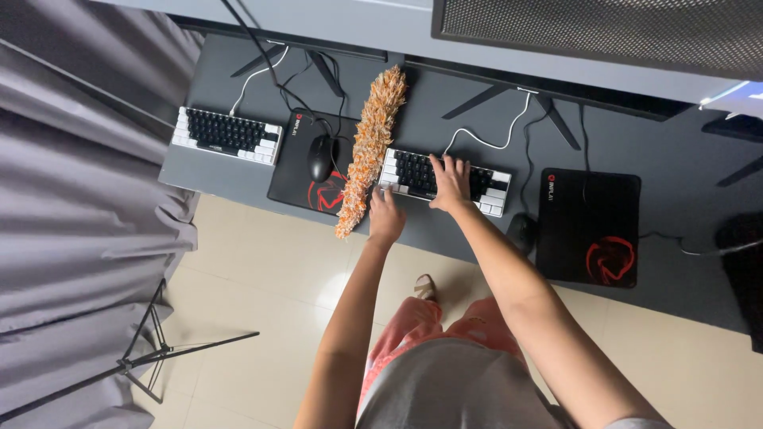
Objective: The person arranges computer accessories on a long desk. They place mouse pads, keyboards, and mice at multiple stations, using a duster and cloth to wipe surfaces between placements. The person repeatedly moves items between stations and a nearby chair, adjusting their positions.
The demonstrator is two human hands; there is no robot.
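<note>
Orange duster — left hand's closed grip

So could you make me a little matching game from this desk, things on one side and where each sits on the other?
Things:
1. feather duster
2. black mouse
3. right hand
4. tripod

Places:
A. on the floor by the grey curtain
B. on the left mouse pad
C. resting on the near keyboard's keys
D. lying between the two keyboards, at the left hand

Pairs: 1-D, 2-B, 3-C, 4-A
</note>
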